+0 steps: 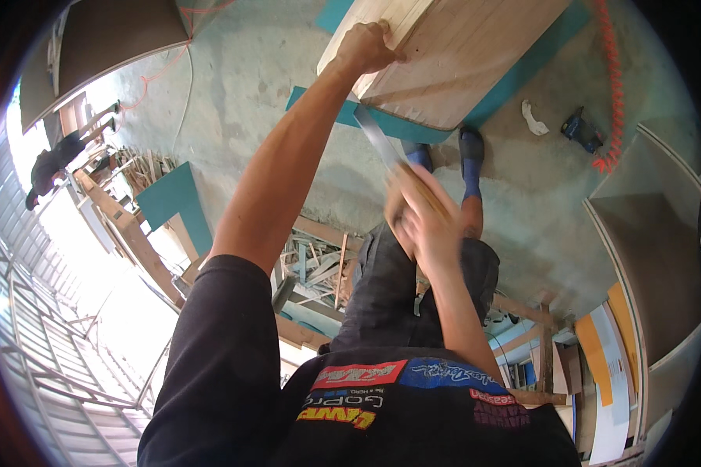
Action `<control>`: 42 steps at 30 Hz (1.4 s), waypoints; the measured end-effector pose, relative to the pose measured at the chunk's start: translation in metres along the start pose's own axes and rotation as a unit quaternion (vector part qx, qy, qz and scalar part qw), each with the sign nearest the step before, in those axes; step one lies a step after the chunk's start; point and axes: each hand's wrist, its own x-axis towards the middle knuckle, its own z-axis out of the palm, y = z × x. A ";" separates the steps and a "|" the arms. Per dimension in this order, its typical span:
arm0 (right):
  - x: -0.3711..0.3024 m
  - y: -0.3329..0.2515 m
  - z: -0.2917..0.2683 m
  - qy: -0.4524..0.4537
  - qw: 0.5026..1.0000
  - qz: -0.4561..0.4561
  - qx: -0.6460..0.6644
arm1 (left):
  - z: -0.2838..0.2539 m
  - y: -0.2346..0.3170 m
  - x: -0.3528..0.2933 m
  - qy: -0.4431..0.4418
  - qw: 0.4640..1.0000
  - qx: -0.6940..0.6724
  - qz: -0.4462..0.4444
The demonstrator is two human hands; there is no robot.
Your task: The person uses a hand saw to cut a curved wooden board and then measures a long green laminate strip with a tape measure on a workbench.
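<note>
Stretched far forward, my left hand [366,50] has its fingers closed on the edge of a pale wooden strip [401,27], which lies along a large wooden panel [452,58]. My right hand [424,218], blurred by motion, grips the tan handle of a hand saw [375,134]. The saw's thin metal blade points up toward the near corner of the panel. Its teeth cannot be made out, and whether the tip touches the wood is unclear. Beneath the panel is a teal board [413,124], sticking out past its edges.
My feet [472,148] stand close to the panel. A dark blue power tool [582,131] and a coiled orange air hose [615,93] lie on the concrete floor at right. Wood scraps [319,261] are heaped behind my legs. Another person [51,163] is at far left.
</note>
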 end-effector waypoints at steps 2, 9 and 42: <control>0.066 0.016 0.037 -0.008 1.000 -0.009 0.002 | -0.002 0.003 0.001 0.021 1.000 0.007 0.010; -0.004 0.014 0.004 -0.022 0.999 -0.006 -0.034 | 0.002 -0.012 0.000 0.018 1.000 0.003 0.003; -0.053 0.000 -0.015 0.037 0.997 -0.008 -0.061 | 0.011 -0.009 0.003 0.018 1.000 -0.013 0.004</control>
